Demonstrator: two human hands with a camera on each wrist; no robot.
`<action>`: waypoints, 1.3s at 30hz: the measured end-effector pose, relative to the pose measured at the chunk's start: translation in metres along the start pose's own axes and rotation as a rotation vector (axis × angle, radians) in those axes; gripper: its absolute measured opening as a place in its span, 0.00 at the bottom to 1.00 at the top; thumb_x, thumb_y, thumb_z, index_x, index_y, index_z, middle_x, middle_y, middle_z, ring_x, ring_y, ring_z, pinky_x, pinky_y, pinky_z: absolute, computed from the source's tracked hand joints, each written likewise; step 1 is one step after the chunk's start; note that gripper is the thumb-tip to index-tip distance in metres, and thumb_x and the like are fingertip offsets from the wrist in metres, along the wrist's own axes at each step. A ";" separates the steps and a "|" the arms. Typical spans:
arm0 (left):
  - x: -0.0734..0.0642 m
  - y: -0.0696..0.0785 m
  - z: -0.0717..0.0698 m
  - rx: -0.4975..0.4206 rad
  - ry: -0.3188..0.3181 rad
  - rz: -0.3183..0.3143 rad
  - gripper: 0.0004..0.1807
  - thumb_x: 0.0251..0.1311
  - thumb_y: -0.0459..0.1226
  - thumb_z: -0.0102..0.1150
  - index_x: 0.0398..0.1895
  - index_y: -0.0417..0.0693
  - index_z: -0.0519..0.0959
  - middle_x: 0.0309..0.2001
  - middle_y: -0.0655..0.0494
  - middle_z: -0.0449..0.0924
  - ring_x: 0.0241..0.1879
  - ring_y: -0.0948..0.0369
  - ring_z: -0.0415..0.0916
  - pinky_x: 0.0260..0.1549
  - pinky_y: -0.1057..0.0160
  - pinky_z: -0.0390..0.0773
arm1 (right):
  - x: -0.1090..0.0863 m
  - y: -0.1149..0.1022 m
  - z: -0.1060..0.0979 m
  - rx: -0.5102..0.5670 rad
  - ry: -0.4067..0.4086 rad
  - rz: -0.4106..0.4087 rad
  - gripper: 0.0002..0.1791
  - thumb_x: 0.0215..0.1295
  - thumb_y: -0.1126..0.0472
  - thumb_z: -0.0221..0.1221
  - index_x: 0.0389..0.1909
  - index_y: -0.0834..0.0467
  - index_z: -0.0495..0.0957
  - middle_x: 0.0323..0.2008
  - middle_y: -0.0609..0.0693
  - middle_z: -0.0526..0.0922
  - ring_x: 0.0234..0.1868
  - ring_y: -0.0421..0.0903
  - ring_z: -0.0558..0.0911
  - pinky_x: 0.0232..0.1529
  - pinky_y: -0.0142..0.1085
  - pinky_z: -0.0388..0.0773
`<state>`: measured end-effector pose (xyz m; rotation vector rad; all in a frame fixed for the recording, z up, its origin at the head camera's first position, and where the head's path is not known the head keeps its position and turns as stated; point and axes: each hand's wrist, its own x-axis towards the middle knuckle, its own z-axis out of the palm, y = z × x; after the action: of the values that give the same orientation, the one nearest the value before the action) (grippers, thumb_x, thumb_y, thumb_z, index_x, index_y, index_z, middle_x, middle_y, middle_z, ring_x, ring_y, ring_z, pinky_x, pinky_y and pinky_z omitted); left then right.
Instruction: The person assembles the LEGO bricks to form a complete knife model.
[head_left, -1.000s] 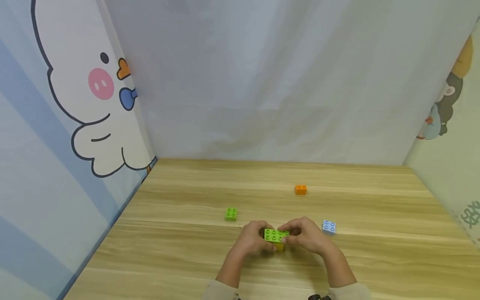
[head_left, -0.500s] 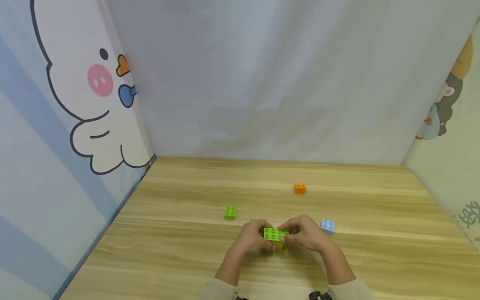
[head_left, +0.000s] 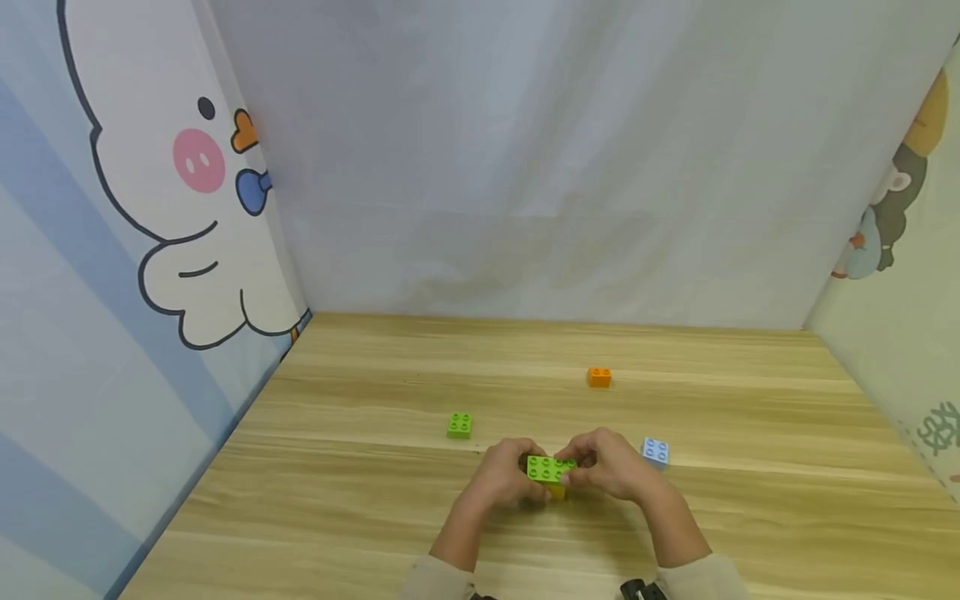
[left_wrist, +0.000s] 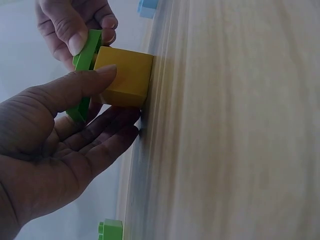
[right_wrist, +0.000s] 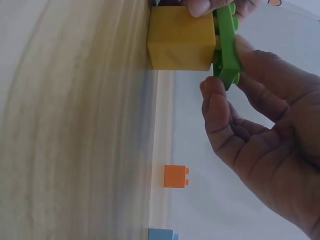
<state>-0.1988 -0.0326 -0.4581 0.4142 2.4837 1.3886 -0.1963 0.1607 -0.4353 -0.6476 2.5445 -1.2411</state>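
Observation:
A yellow block (left_wrist: 129, 72) stands on the table, with a flat green building brick (head_left: 550, 469) on top of it. In the wrist views the green brick is tilted against the block, and a gap shows between them. My left hand (head_left: 504, 477) grips the yellow block from the left, thumb (left_wrist: 82, 86) on its near side and fingers curled behind. With thumb and fingertips, my right hand (head_left: 609, 468) pinches the right end of the green brick; in the right wrist view its fingers (right_wrist: 220, 110) lie right at that brick's edge.
On the wooden table (head_left: 360, 517), a small green brick (head_left: 460, 426) lies left of the hands. An orange brick (head_left: 599, 377) sits farther back, and a light blue brick (head_left: 655, 452) is just beyond the right hand. A pale curtain (head_left: 555, 167) rises behind the table.
Both hands keep their hold on the yellow block and the green brick with hardly any movement. The whole head view has shifted slightly.

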 end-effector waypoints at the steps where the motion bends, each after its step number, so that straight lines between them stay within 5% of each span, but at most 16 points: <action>1: 0.000 0.000 0.000 0.000 0.001 0.000 0.23 0.32 0.26 0.75 0.38 0.42 0.79 0.30 0.58 0.76 0.31 0.60 0.71 0.35 0.59 0.73 | 0.000 0.000 0.000 -0.003 0.001 0.000 0.11 0.53 0.67 0.65 0.38 0.63 0.81 0.28 0.45 0.81 0.29 0.44 0.76 0.29 0.34 0.75; 18: 0.001 0.000 0.001 0.031 -0.001 -0.013 0.23 0.32 0.26 0.76 0.37 0.43 0.80 0.29 0.60 0.76 0.31 0.62 0.71 0.34 0.61 0.74 | -0.003 0.006 0.002 0.074 0.012 -0.015 0.12 0.54 0.63 0.66 0.39 0.62 0.82 0.30 0.48 0.81 0.29 0.45 0.75 0.27 0.35 0.74; 39: -0.001 0.003 0.002 0.043 -0.006 0.003 0.23 0.32 0.25 0.75 0.36 0.42 0.79 0.30 0.59 0.75 0.31 0.62 0.71 0.34 0.62 0.74 | -0.002 0.002 -0.001 0.005 -0.017 -0.029 0.10 0.54 0.65 0.66 0.37 0.63 0.83 0.28 0.45 0.81 0.27 0.43 0.75 0.27 0.34 0.74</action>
<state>-0.1970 -0.0299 -0.4563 0.4310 2.5131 1.3352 -0.1958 0.1632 -0.4359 -0.6933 2.5261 -1.2464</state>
